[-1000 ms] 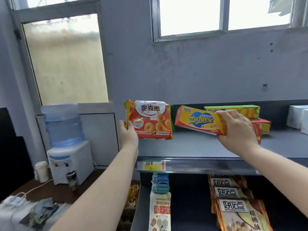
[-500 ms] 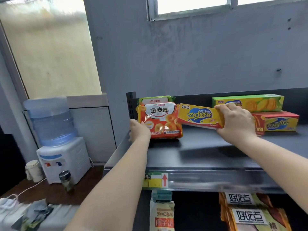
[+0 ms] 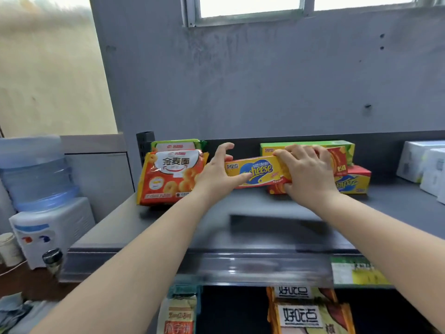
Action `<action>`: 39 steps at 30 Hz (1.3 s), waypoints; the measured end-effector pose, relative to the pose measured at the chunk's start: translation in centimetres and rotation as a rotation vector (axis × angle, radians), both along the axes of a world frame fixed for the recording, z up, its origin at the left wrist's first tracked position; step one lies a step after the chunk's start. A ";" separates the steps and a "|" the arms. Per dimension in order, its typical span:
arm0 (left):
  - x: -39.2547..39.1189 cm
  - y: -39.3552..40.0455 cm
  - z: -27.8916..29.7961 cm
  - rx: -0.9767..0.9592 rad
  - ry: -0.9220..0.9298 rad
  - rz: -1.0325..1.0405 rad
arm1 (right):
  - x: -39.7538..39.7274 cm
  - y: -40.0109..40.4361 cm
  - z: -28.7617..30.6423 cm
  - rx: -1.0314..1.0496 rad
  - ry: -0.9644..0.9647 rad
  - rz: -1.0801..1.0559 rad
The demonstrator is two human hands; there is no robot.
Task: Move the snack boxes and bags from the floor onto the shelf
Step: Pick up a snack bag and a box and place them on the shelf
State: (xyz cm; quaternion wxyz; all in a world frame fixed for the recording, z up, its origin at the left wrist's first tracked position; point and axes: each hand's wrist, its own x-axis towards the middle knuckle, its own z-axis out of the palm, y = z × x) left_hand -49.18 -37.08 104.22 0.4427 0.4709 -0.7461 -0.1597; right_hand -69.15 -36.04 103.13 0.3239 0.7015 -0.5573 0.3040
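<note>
An orange snack bag (image 3: 168,177) stands on the dark grey shelf (image 3: 240,230) at its left end, leaning on a green bag (image 3: 178,143) behind it. To its right, both hands hold a yellow cheese-biscuit box (image 3: 261,170) lengthwise, just above the shelf. My left hand (image 3: 218,175) grips the box's left end, thumb raised. My right hand (image 3: 309,173) clasps its right half, covering part of a red box (image 3: 339,160). Behind lie a green box (image 3: 342,146) and a red-and-yellow box (image 3: 356,183).
White boxes (image 3: 423,162) sit at the shelf's right end. A water dispenser (image 3: 45,189) stands left of the shelf beside a small jar (image 3: 51,259). Snack bags (image 3: 308,314) and another bag (image 3: 179,317) hang on the lower level. The grey wall rises directly behind the shelf.
My left hand let go of the orange bag, which now stands on the shelf, and moved right onto the yellow box. My right hand carried the box further right, toward the stacked boxes.
</note>
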 end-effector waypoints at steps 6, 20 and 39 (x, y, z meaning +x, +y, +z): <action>-6.7 -1.5 1.2 0.020 0.094 0.011 | -6.9 -0.4 1.7 0.054 -0.048 -0.056; -12.9 -3.6 -0.1 0.046 0.000 0.296 | -10.4 -4.1 1.5 0.375 -0.127 0.117; 13.8 20.1 -0.6 -0.060 -0.591 0.935 | 18.0 10.4 0.5 0.308 0.059 0.823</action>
